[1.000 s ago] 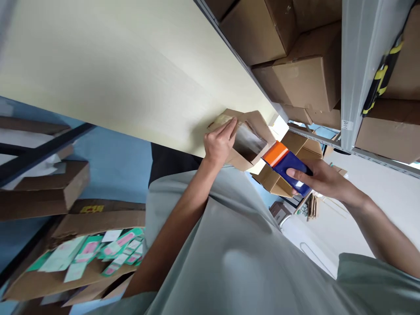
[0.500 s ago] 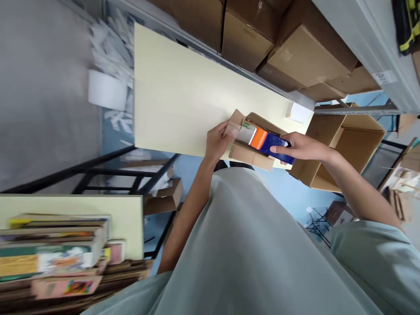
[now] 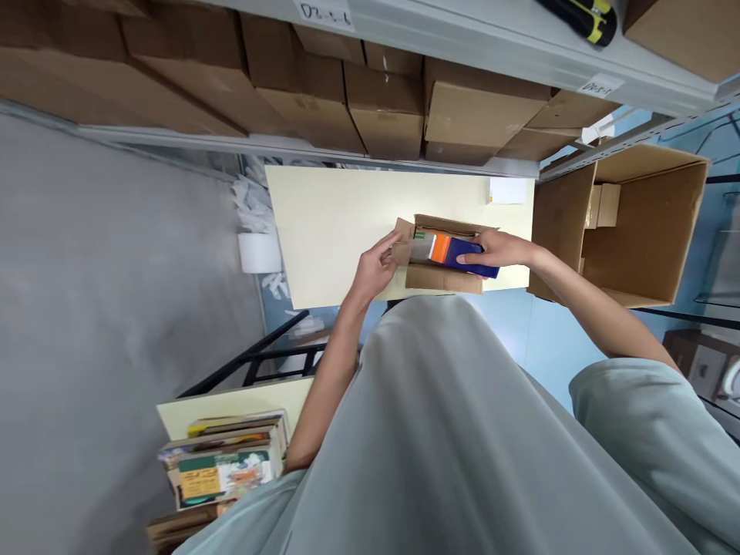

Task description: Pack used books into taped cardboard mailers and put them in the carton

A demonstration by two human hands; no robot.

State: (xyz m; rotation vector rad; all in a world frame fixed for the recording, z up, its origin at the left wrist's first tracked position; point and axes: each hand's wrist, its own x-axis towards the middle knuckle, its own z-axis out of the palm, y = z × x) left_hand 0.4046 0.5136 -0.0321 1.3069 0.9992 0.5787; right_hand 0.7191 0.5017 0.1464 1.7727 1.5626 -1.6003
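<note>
A blue and orange tape dispenser (image 3: 458, 251) with a white toothed edge lies in the grip of my right hand (image 3: 498, 250), tilted over a small open cardboard box (image 3: 444, 279). Clear tape (image 3: 421, 247) seems to stretch from its toothed edge to the box's left end. There, my left hand (image 3: 375, 266) touches the end flap (image 3: 403, 231), its fingers stretched out and partly apart. Something green shows through near the tape, too small to name. Both long side flaps of the box stand folded outward.
The box rests on a cream tabletop (image 3: 341, 231), with a small white box (image 3: 507, 190) at its back right. A large open carton (image 3: 558, 231) stands to the right. Behind runs a metal shelf (image 3: 462, 38) with cartons. Books (image 3: 225, 470) sit at lower left, a white roll (image 3: 259, 253) beyond the table's left end.
The whole view has turned and shifted. My right hand still holds the tape dispenser over the box. My left fingers, earlier pinched at the flap, have straightened and loosened.
</note>
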